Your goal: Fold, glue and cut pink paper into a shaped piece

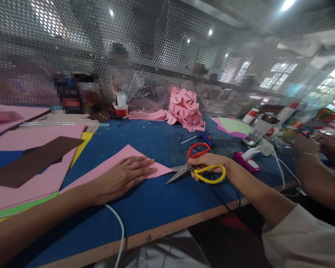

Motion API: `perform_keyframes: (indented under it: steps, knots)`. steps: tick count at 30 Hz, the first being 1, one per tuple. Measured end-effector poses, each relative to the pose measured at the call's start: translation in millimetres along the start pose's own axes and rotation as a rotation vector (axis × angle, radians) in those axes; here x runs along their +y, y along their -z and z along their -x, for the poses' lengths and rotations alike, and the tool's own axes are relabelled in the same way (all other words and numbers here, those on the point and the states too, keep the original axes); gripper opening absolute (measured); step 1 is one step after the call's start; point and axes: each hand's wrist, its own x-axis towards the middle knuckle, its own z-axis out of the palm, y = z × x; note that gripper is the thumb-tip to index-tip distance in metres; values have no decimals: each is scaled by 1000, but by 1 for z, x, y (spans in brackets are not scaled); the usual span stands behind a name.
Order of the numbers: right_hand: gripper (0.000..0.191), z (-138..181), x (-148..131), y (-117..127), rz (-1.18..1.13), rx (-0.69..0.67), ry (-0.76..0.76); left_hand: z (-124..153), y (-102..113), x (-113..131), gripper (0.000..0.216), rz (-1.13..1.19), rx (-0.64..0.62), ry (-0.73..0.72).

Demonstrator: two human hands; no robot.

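Note:
My left hand (123,175) lies flat with its fingers stretched over a pink paper sheet (128,153), which comes to a point on the right. My right hand (209,163) is closed around a pair of scissors (181,172) with one red and one yellow handle loop. The scissor blades are parted and point left. One blade touches or overlaps the pink tip; whether the paper lies between the blades I cannot tell. Part of the sheet is hidden under my left hand and forearm.
Pink sheets (69,149) with a brown paper strip (39,162) lie at left. Cut pink pieces (184,108) are heaped at the back beside a red-and-white cup (120,110). A blue glue gun (205,138) and magenta object (247,162) lie right, near another person's arm (312,171).

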Motion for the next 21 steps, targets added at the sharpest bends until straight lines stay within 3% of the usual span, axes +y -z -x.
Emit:
perform_keyframes:
  steps: [21]
  knots:
    - [50,5,0,-7,41,33,29,1,1,1,47,-4,16,-1]
